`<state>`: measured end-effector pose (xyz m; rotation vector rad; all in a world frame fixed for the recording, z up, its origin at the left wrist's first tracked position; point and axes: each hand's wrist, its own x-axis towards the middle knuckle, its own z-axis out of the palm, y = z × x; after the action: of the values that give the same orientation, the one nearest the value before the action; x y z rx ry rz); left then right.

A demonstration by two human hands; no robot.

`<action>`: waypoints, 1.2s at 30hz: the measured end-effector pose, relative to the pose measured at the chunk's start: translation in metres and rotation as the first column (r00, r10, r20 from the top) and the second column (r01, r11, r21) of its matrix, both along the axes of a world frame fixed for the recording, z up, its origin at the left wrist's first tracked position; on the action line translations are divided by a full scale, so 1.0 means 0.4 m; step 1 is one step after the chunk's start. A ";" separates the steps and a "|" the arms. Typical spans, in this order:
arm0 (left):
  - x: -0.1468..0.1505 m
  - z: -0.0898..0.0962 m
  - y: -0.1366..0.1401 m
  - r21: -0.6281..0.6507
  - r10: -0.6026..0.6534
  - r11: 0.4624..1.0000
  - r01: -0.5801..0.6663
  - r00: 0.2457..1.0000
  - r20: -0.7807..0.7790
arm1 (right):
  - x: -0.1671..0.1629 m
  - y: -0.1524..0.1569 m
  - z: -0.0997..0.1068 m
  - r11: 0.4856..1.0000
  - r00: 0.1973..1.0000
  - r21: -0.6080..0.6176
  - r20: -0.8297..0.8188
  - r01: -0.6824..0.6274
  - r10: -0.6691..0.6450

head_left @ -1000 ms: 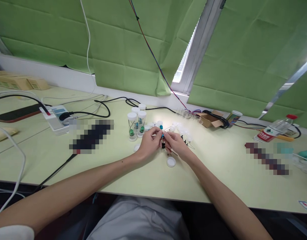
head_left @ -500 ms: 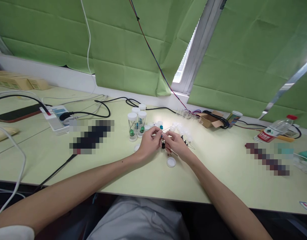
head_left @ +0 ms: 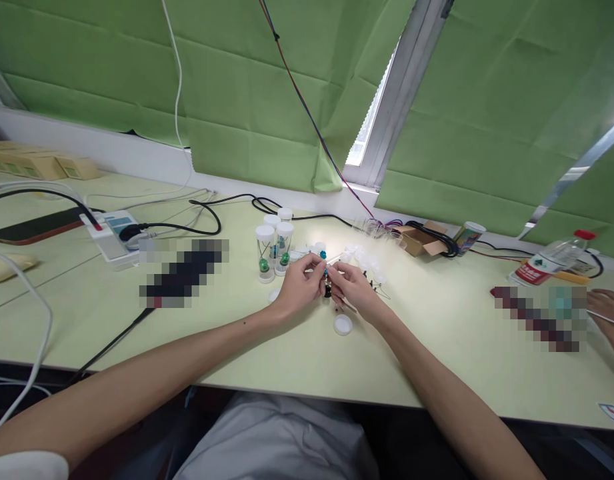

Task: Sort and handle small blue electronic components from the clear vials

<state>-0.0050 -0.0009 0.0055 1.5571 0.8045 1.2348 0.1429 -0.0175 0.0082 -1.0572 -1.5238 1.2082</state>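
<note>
My left hand [head_left: 303, 283] and my right hand [head_left: 354, 287] meet over the middle of the table, fingertips pinched together. Between them is a small part with a teal-blue top [head_left: 323, 255]; its exact kind is too small to make out. Under the fingers shows a black piece [head_left: 327, 291], and I cannot tell whether it is held or lies on the table. A thin stick-like item [head_left: 350, 307] pokes out below my right palm. Nearer me lies a round white lid [head_left: 343, 325]. Left of my hands stand several clear tubes [head_left: 265, 253] with white caps, green and blue pieces inside.
Behind my right hand lie clear plastic pieces [head_left: 369, 263] and small black parts. An open cardboard box [head_left: 421, 240] with black cable stands at the back. A plastic bottle [head_left: 549, 259] and another person's hand [head_left: 607, 307] are at right. A power strip [head_left: 111, 237] lies left.
Another person's hand has come in at the right edge by the blurred teal thing. My own hands have barely moved and keep the same pinch.
</note>
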 end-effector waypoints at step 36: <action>-0.001 0.003 -0.001 -0.023 0.063 0.998 -0.064 0.997 -0.046 | -0.001 0.011 -0.019 0.998 0.999 -0.037 0.006 0.049 -0.049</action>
<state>-0.0053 -0.0015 0.0066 1.5552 0.9009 1.2345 0.1424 -0.0129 0.0007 -1.1165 -1.4761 1.2045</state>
